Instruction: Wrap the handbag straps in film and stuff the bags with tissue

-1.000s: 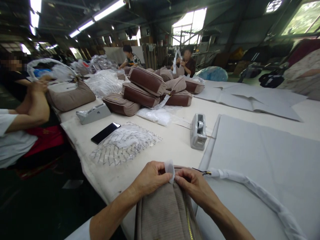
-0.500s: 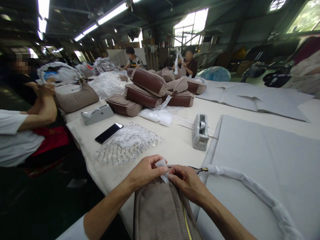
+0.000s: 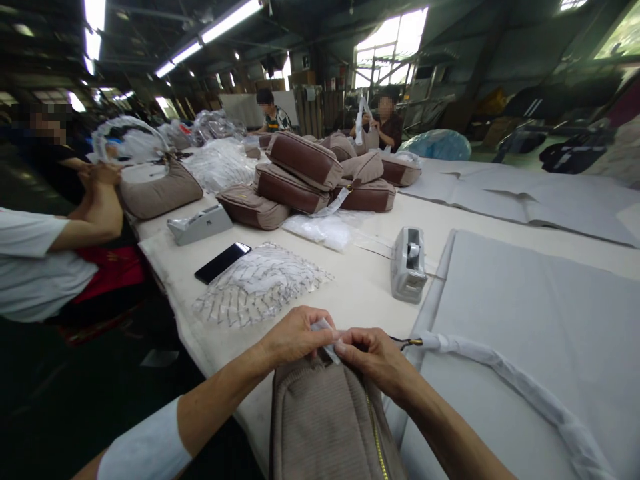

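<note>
A taupe corduroy bag [image 3: 323, 420] with a yellow zipper stands directly below my hands. At its top end, my left hand [image 3: 300, 337] pinches a small strip of white wrapping paper [image 3: 323, 325]. My right hand [image 3: 373, 357] has its thumb and forefinger closed on the same strip, close against the left fingertips. To the right, a bag strap wrapped in white paper [image 3: 520, 383] curves over the table, with a gold-coloured clasp [image 3: 414, 342] at its near end. What lies under the fingers is partly hidden.
A grey tape dispenser [image 3: 409, 267] stands ahead, another dispenser [image 3: 200, 225] at left. A phone [image 3: 223, 261] touches a plastic bag of small pieces [image 3: 265, 283]. Stacked bags [image 3: 300, 173] lie farther back. White paper sheets [image 3: 540, 300] cover the right side. Co-workers sit around the table.
My fingers have drawn closer together on the white strip, the right hand shifting slightly left against it. The whole view has shifted slightly.
</note>
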